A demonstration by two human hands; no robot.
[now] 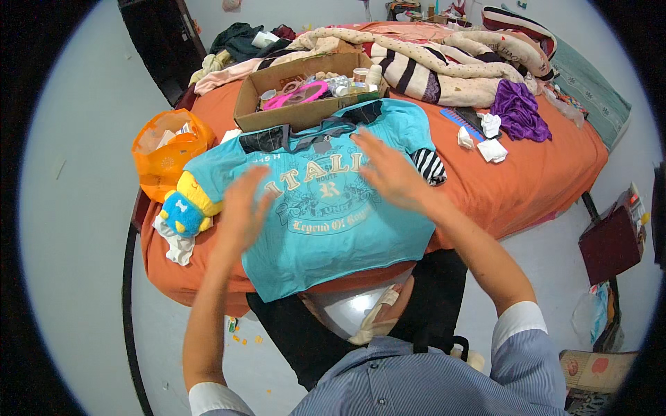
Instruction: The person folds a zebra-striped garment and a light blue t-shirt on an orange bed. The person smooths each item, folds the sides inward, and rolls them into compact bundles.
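A turquoise short-sleeved shirt [333, 249] with printed lettering and a dark collar lies spread out on the orange-covered bed [484, 192]. Its lower edge hangs over the front of the mattress near my knees. My left hand [244, 208] is over the shirt's left side, fingers slightly apart and blurred. Above the chest print is my right hand [387, 169], its fingers extended. Nothing is held in either hand; whether they touch the cloth I cannot tell. A yellow and blue plush toy [188, 208] sits by the left sleeve, partly under it. Zebra-striped cloth [431, 166] shows beside the right sleeve.
Behind the collar stands a cardboard box [307, 114] of small items, including a pink-framed mirror. An orange plastic bag [156, 174] is at left. Crumpled tissues [491, 151], a blue comb [460, 124] and purple cloth [520, 112] lie right. Bunched blankets [442, 73] cover the far side.
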